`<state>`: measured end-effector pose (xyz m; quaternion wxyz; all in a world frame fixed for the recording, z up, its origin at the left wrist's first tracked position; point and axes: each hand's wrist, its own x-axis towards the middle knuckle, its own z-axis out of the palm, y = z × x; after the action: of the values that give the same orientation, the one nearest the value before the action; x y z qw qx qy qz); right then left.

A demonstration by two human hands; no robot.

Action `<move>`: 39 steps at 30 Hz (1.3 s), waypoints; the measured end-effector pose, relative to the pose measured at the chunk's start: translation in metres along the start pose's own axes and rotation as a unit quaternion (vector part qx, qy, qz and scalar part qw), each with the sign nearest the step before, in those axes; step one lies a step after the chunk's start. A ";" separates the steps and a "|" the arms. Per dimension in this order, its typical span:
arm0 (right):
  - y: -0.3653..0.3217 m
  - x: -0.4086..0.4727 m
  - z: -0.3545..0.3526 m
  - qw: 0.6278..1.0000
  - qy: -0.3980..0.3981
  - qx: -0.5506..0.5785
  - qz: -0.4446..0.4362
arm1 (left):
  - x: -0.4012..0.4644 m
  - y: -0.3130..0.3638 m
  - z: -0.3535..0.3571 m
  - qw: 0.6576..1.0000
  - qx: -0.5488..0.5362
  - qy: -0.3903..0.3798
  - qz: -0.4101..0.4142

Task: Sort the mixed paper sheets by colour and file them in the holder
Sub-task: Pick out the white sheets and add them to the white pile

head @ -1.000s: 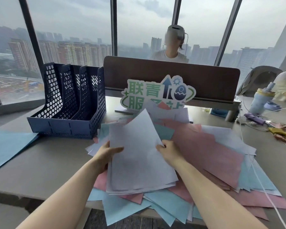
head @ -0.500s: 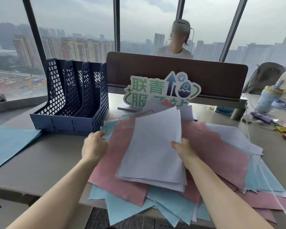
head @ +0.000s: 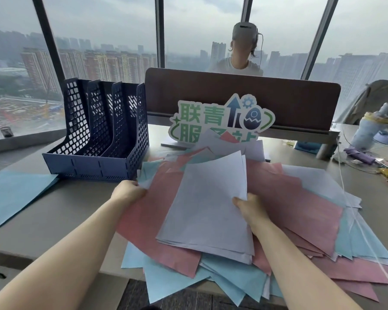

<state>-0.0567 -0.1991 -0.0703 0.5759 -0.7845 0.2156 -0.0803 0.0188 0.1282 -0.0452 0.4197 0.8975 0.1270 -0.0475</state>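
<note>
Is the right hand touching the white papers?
Touching. The head view shows the right hand pinching the right edge of the white papers, its thumb lying on top of the stack.

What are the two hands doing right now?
Left hand: pinching a white sheet at the pile's edge.
Right hand: gripping the white stack.

High-rise office: desk [head: 54, 211] with divider panel [head: 240, 95], file holder [head: 99, 130], floor-to-ceiling windows [head: 103, 36] over city towers.

Two hands [head: 128, 191], one holder [head: 99, 139]
</note>
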 end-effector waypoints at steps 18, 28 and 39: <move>-0.003 0.001 0.002 0.999 0.024 -0.039 -0.009 | -0.016 0.047 -0.057 0.917 0.020 0.319 0.237; -0.017 -0.003 -0.006 1.000 -0.021 -0.007 0.019 | -0.041 0.083 -0.091 0.887 -0.223 0.374 0.152; -0.025 -0.002 -0.006 0.995 0.014 0.088 0.044 | -0.032 0.025 0.014 0.977 -0.159 0.112 0.089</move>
<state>-0.0549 -0.1976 -0.0447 0.6427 -0.7193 0.2497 -0.0847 -0.0050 0.0955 -0.0296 0.5426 0.8267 0.0985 0.1117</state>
